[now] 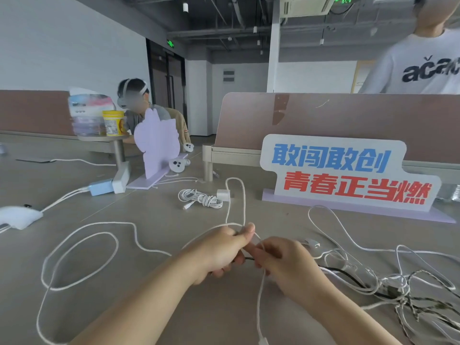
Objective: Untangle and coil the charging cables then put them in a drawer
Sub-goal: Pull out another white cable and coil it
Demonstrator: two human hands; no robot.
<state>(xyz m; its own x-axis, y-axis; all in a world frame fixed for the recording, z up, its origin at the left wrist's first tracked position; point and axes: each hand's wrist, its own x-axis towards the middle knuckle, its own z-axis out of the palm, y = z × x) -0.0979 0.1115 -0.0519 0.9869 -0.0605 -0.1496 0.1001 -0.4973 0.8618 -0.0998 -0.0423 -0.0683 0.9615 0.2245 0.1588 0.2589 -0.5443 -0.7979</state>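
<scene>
**Head view.** The step in hand looks like the untangling. One long white cable (82, 245) is being drawn clear of the tangle of cables (398, 290), and it has not yet been coiled.

Both hands meet in front of the slogan sign (346, 173), nearer the camera and a little to its left. The left hand (219, 252) has its fingers curled round the white cable, with the thumb laid along the top. The right hand (286, 265) touches the left and pinches the same cable between curled fingers and thumb.

Three runs of cable leave the grip:
- One rises in a tall narrow loop towards the sign's left end.
- One sprawls in wide loops across the desk (149, 215), far to the sign's left.
- One drops straight towards the camera and ends in a plug at the frame's lower edge.

A black cable (348, 275) leads from the tangle into the gap between the hands; I cannot tell which hand holds it. The tangle itself lies in front of the sign's right half, just beside the right hand. A coiled cable (201, 197) with its white adapter (223, 195) sits off the sign's left end and appears finished.

The next move, I judge, calls for finding where the white cable crosses the black one and feeding the free end through without tightening the knot. No drawer is in view.
</scene>
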